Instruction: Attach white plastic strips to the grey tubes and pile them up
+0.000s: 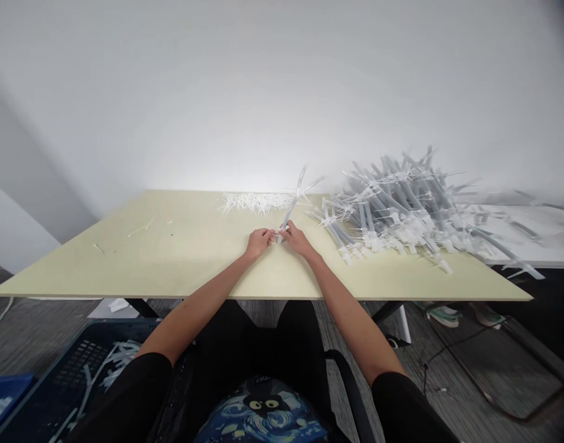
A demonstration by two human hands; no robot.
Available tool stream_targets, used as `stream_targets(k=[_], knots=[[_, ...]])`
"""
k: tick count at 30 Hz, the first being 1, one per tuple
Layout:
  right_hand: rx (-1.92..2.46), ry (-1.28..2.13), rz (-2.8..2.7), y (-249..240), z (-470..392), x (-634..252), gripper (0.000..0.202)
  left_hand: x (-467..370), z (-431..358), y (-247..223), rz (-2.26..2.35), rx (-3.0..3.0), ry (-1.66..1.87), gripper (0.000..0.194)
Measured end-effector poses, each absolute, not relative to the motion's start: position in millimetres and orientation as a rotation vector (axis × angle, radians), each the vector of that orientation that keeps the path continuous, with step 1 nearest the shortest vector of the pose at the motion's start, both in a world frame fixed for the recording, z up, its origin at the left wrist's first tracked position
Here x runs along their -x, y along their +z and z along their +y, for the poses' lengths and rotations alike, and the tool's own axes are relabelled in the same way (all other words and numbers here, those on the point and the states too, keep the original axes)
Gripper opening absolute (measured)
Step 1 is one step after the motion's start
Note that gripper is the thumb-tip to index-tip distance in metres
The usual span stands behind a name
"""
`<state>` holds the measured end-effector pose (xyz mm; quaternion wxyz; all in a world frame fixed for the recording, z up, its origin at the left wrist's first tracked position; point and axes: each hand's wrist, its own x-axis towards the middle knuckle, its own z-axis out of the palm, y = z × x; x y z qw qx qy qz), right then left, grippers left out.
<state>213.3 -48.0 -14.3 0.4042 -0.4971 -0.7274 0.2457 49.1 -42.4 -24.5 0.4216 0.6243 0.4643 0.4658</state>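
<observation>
Near the middle of the pale yellow table (194,258), my right hand (296,237) is closed round the lower part of a grey tube (289,211). The tube stands tilted up, with thin clear strands spreading from its top. My left hand (261,241) is beside it, its fingers pinched at the tube's lower end on a small white piece too small to make out. Just behind my hands lies a spread of small white ties (258,202). To the right is a large heap of grey tubes (397,203) with white ends and thin ties.
A dark crate (74,363) holding white strips is on the floor at the lower left, beside a blue bin (7,387). A few loose ties lie on the table's left part. A white table (540,237) adjoins at the right.
</observation>
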Motion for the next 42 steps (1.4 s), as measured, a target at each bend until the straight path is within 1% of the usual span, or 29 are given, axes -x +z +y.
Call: stream_targets(k=[10, 15, 21, 27, 29, 32, 34, 39, 42], knots=[[1.309, 0.595, -1.896, -12.5, -49.5, -217.4, 0.02, -48.5, -44.2, -22.8, 1.17, -1.622, 1.135, 0.035], [1.314, 0.618, -1.856, -8.9, -53.9, -215.3, 0.018, -46.8, -51.4, -19.9, 1.197, -1.794, 1.067, 0.03], [1.283, 0.661, -1.813, -6.0, -57.8, -214.4, 0.014, -45.2, -59.6, -20.2, 1.063, -1.967, 0.969, 0.053], [1.269, 0.735, -1.776, -5.5, -59.3, -209.4, 0.019, -47.8, -61.7, -22.0, 1.113, -2.068, 0.953, 0.062], [1.264, 0.736, -1.766, -6.2, -59.1, -207.9, 0.02, -48.6, -60.7, -22.9, 1.143, -2.056, 0.973, 0.055], [1.241, 0.737, -1.769, -7.3, -58.6, -206.7, 0.018, -48.2, -58.2, -23.6, 1.165, -2.022, 1.004, 0.036], [1.229, 0.755, -1.766, -8.0, -58.4, -206.4, 0.019, -46.9, -56.2, -24.1, 1.167, -2.002, 1.018, 0.028], [1.246, 0.705, -1.76, -9.2, -58.3, -205.2, 0.022, -43.1, -51.6, -26.0, 1.208, -1.868, 1.014, 0.022], [1.212, 0.799, -1.691, -9.0, -58.5, -203.1, 0.025, -42.1, -48.9, -26.5, 1.21, -1.811, 1.019, 0.021]])
